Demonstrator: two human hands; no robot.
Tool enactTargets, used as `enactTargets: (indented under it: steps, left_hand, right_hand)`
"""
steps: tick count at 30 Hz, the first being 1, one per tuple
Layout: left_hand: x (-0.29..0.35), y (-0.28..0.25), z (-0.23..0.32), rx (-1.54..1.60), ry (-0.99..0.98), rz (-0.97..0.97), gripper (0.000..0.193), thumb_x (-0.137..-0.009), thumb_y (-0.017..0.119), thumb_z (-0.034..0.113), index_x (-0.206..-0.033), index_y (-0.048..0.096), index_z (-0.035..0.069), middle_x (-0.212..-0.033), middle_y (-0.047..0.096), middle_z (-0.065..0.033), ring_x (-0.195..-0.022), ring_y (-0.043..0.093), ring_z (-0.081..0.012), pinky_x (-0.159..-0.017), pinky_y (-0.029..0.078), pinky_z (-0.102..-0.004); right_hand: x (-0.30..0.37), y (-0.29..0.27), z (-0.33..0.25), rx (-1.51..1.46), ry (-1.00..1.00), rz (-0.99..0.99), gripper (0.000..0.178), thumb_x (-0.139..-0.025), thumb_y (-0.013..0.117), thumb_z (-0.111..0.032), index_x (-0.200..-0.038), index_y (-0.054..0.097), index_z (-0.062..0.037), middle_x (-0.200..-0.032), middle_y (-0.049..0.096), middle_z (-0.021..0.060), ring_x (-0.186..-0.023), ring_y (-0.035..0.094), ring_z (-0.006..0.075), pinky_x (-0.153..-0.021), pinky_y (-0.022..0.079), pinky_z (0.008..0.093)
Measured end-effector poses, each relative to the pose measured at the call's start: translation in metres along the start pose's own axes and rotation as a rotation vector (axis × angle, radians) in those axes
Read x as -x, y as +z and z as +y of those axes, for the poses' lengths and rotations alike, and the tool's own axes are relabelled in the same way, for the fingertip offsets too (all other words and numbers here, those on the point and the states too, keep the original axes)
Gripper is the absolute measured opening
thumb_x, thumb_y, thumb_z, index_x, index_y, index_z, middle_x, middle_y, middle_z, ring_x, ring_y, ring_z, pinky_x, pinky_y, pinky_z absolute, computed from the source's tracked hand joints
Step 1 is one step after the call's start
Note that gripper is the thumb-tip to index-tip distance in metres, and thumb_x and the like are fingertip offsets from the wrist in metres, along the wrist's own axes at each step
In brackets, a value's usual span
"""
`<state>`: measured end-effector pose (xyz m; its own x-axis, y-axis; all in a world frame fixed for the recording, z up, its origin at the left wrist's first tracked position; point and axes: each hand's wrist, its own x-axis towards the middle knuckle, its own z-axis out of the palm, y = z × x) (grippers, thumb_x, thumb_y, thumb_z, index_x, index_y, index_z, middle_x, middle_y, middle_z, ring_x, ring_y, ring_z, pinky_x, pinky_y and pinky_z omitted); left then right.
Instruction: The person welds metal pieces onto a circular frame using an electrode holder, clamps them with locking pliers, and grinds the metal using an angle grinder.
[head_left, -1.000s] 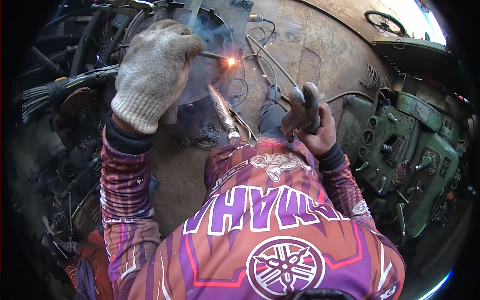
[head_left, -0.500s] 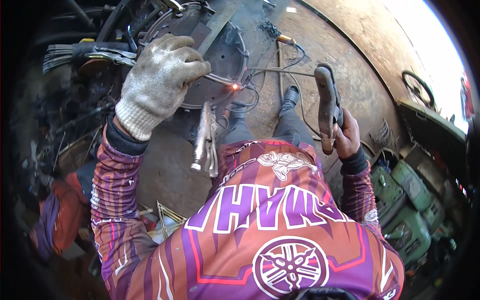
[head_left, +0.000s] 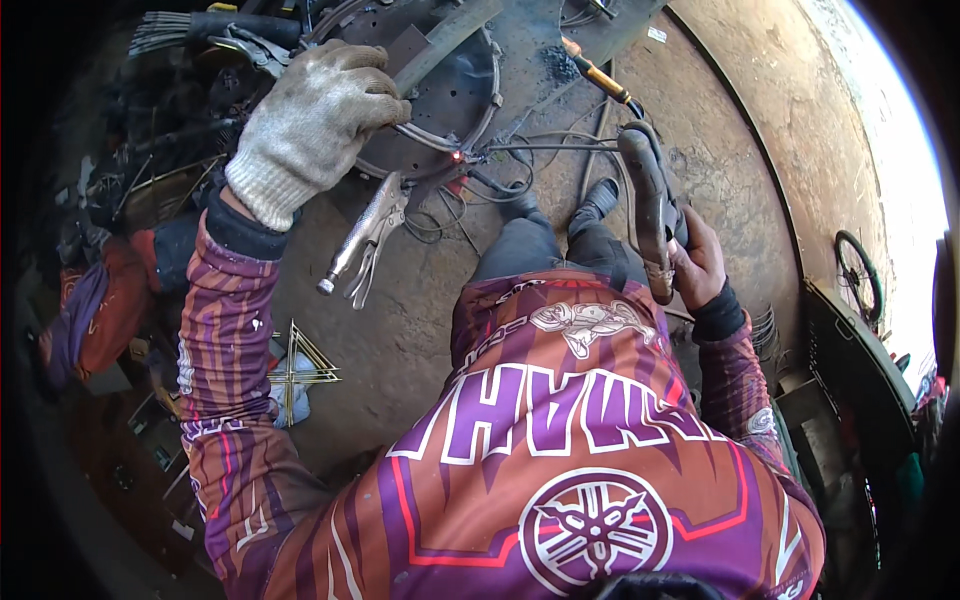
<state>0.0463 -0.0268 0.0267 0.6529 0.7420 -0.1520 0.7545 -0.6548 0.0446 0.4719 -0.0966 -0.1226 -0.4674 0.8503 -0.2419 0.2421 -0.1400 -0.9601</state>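
My left hand point(head_left: 318, 125), in a whitish knitted glove, has its fingers wrapped round a curved metal rod point(head_left: 428, 141) at the edge of a dark round plate point(head_left: 445, 95) with holes. Bare, my right hand point(head_left: 700, 262) grips a worn dark welding electrode holder point(head_left: 648, 195). From its upper end a thin electrode point(head_left: 560, 147) runs left to the plate's near rim, where a small red-orange spot glows. Locking pliers point(head_left: 370, 235) hang from that rim, between my left hand and my legs. A flat metal bar point(head_left: 450, 42) lies across the plate.
A second pair of locking pliers point(head_left: 250, 48) and a bundle of thin rods point(head_left: 165, 32) are at the upper left. Cables point(head_left: 540, 170) and a yellow-handled tool point(head_left: 597, 72) lie beyond my feet. Brass-coloured rods point(head_left: 300, 372) lie left; a wheel point(head_left: 858, 275) stands far right.
The whole view has shifted, so the plate sits higher in it. The bright glow has shrunk to a small red spot. Both hands keep their grips.
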Motion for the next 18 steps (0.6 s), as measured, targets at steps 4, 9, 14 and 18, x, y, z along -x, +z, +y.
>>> enactTargets:
  steps: [4,9,14,18]
  left_hand:
    - [0.002,0.001,0.003,0.0,-0.008,0.007,0.025,-0.076,0.074,0.01,-0.1,0.075,0.015,-0.104,0.071,-0.0026,-0.121,0.058,-0.0298,-0.104,0.043,-0.0468]
    - [0.008,0.005,0.003,-0.021,0.013,0.101,0.03,-0.074,0.074,0.006,-0.103,0.074,0.014,-0.105,0.07,-0.0024,-0.12,0.059,-0.0293,-0.106,0.043,-0.0469]
    - [0.014,0.012,0.009,-0.033,-0.01,0.255,0.035,-0.074,0.074,0.004,-0.108,0.073,0.014,-0.109,0.07,-0.0038,-0.117,0.06,-0.0286,-0.101,0.048,-0.0448]
    - [0.027,0.007,0.012,0.175,-0.222,0.478,0.032,-0.08,0.072,0.004,-0.111,0.072,0.009,-0.112,0.07,-0.0097,-0.107,0.065,-0.0304,-0.092,0.053,-0.041]
  right_hand:
    - [-0.002,0.006,-0.011,0.045,0.02,-0.008,0.058,-0.093,0.063,-0.046,-0.12,0.058,0.005,-0.09,0.067,0.012,-0.083,0.063,0.0176,-0.076,0.049,0.0328]
    - [0.007,0.015,-0.002,-0.006,0.028,0.057,0.056,-0.093,0.063,-0.046,-0.116,0.058,0.0048,-0.088,0.063,0.0093,-0.083,0.058,0.0158,-0.076,0.048,0.0319]
    - [0.012,0.025,-0.004,-0.022,0.008,0.144,0.055,-0.093,0.063,-0.045,-0.115,0.057,0.0048,-0.094,0.063,0.0082,-0.09,0.057,0.0149,-0.082,0.047,0.0321]
    - [0.014,0.024,0.003,-0.024,-0.01,0.19,0.056,-0.093,0.064,-0.044,-0.118,0.056,0.0053,-0.098,0.063,0.0068,-0.094,0.054,0.0129,-0.085,0.046,0.03]
